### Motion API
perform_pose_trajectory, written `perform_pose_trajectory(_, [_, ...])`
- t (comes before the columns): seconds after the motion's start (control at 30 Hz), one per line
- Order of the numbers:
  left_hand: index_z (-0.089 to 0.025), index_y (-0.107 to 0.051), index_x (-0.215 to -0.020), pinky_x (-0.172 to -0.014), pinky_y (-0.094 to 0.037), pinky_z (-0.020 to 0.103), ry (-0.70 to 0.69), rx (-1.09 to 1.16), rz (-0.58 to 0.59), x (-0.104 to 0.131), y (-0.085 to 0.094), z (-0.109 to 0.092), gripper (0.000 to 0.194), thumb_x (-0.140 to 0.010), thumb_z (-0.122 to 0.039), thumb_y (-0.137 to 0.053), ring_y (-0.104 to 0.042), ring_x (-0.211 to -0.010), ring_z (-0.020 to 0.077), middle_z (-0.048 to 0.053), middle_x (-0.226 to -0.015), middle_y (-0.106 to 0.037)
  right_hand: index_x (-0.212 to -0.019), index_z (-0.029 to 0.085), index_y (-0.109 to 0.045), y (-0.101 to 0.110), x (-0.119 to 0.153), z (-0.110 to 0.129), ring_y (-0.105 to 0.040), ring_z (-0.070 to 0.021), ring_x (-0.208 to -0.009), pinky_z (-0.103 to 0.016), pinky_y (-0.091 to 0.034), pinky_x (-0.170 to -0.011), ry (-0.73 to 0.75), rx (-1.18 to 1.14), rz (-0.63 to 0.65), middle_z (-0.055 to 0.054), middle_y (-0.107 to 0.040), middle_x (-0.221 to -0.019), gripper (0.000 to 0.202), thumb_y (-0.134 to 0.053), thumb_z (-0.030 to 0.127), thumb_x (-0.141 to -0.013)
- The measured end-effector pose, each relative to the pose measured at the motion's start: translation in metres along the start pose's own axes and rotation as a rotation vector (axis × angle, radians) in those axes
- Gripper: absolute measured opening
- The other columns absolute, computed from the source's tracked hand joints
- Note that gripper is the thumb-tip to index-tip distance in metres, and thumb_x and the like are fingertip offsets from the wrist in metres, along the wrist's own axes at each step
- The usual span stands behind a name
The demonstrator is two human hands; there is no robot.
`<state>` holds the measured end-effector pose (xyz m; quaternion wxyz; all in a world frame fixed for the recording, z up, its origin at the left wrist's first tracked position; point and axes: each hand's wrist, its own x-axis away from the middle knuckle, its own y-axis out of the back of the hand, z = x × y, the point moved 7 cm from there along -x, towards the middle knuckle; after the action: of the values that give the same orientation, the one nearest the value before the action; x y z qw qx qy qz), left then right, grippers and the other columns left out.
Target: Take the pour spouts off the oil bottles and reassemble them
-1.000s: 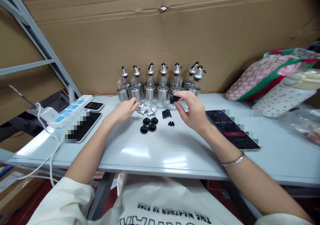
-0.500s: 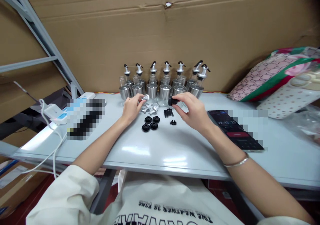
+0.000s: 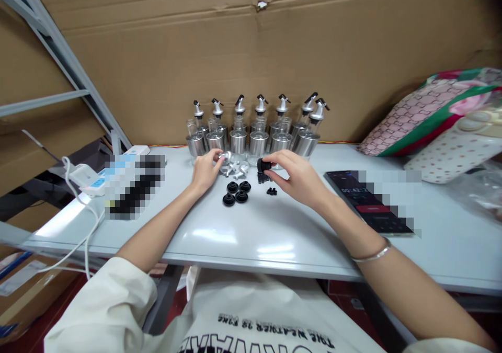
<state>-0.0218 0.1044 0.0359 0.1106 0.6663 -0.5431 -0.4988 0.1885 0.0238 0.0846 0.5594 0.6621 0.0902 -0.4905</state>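
Over the table (image 3: 188, 227), toward its far edge, the left hand (image 3: 206, 172) pinched a silver spout (image 3: 226, 155), the right hand (image 3: 300, 178) a black stopper (image 3: 263, 165), each at the fingertips.

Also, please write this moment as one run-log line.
left hand: holding silver part; right hand: holding black part; black discs: on table; bottles: behind

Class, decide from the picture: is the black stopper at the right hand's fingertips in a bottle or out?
Out: the right hand pinches the black stopper in front of the steel-clad bottles.
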Motion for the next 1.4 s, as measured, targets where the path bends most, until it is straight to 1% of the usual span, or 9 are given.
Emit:
perform_pose_trajectory(0.3, [-0.016,-0.060,-0.105,-0.080,-0.049,0.029,0.100,0.146,0.044,-0.002,-0.011,0.014,0.022,-0.085,-0.024,-0.055,-0.065,-0.086,0.0188,0.006,-0.093,-0.070,-0.102,0.019,-0.057,-0.002,0.001,0.002,-0.063,-0.0225,-0.090,-0.036,-0.051,-0.076,0.002,0.007,0.022,-0.009,-0.067,-0.095,0.014,-0.054,0.020,-0.089])
perform_pose_trajectory(0.57, [-0.017,-0.056,-0.107,-0.086,-0.049,0.031,0.099,0.201,0.119,-0.002,-0.019,0.013,0.023,-0.086,-0.017,-0.047,-0.064,-0.091,0.0173,0.007,-0.107,-0.066,-0.102,0.017,-0.058,-0.003,0.001,0.002,-0.063,-0.0225,-0.089,-0.036,-0.051,-0.075,0.002,0.022,0.041,-0.009,-0.067,-0.094,0.014,-0.055,0.020,-0.089])
perform_pose_trajectory(0.67, [-0.017,-0.053,-0.111,-0.091,-0.047,0.032,0.098,0.155,0.153,-0.001,-0.019,0.011,0.029,-0.084,-0.012,-0.044,-0.061,-0.099,0.0175,0.007,-0.112,-0.063,-0.102,0.017,-0.058,-0.004,0.001,0.002,-0.063,-0.0224,-0.089,-0.035,-0.051,-0.076,0.000,0.029,0.047,-0.010,-0.067,-0.095,0.014,-0.055,0.019,-0.088])
perform_pose_trajectory(0.8, [-0.017,-0.050,-0.116,-0.099,-0.042,0.041,0.108,0.012,0.172,0.000,-0.010,0.009,0.038,-0.078,-0.013,-0.048,-0.053,-0.112,0.0233,0.010,-0.118,-0.055,-0.102,0.016,-0.058,-0.004,0.001,0.003,-0.063,-0.0223,-0.088,-0.035,-0.050,-0.075,-0.001,0.026,0.045,-0.010,-0.067,-0.094,0.014,-0.055,0.020,-0.088])
perform_pose_trajectory(0.93, [-0.016,-0.054,-0.110,-0.092,-0.045,0.038,0.121,-0.133,0.258,0.002,-0.005,0.009,0.033,-0.079,-0.011,-0.047,-0.057,-0.101,0.0230,0.009,-0.108,-0.054,-0.101,0.017,-0.058,-0.004,0.001,0.002,-0.063,-0.0217,-0.087,-0.035,-0.050,-0.075,-0.011,0.019,0.054,-0.009,-0.067,-0.093,0.014,-0.054,0.021,-0.089])
perform_pose_trajectory(1.03, [-0.015,-0.058,-0.101,-0.089,-0.046,0.034,0.096,-0.121,0.303,0.003,-0.008,0.006,0.028,-0.078,-0.005,-0.046,-0.058,-0.095,0.0206,0.008,-0.099,-0.057,-0.101,0.017,-0.059,-0.005,0.001,0.002,-0.063,-0.0215,-0.086,-0.034,-0.050,-0.074,-0.017,0.022,0.064,-0.009,-0.067,-0.093,0.013,-0.054,0.021,-0.089])
perform_pose_trajectory(1.2, [-0.016,-0.055,-0.105,-0.080,-0.048,0.031,0.084,-0.023,0.362,0.001,-0.011,0.002,0.028,-0.081,-0.007,-0.044,-0.060,-0.087,0.0178,0.005,-0.093,-0.062,-0.101,0.016,-0.059,-0.009,0.002,0.003,-0.063,-0.0217,-0.084,-0.035,-0.050,-0.073,-0.018,0.019,0.090,-0.010,-0.067,-0.091,0.015,-0.053,0.019,-0.088])
perform_pose_trajectory(1.3, [-0.017,-0.057,-0.098,-0.079,-0.047,0.031,0.031,-0.021,0.284,-0.003,0.003,-0.007,0.020,-0.084,-0.011,-0.043,-0.059,-0.087,0.0177,0.005,-0.094,-0.061,-0.103,0.014,-0.060,-0.012,0.002,0.006,-0.062,-0.0226,-0.084,-0.037,-0.050,-0.074,-0.005,0.003,0.116,-0.011,-0.067,-0.092,0.018,-0.052,0.018,-0.088])
perform_pose_trajectory(1.4, [-0.018,-0.057,-0.099,-0.077,-0.047,0.030,-0.163,-0.002,0.215,0.000,0.018,-0.032,0.017,-0.090,-0.023,-0.043,-0.058,-0.087,0.0171,0.005,-0.102,-0.058,-0.109,0.014,-0.061,-0.014,0.002,0.008,-0.060,-0.0232,-0.089,-0.038,-0.050,-0.078,0.002,-0.021,0.128,-0.012,-0.066,-0.098,0.024,-0.048,0.017,-0.090])
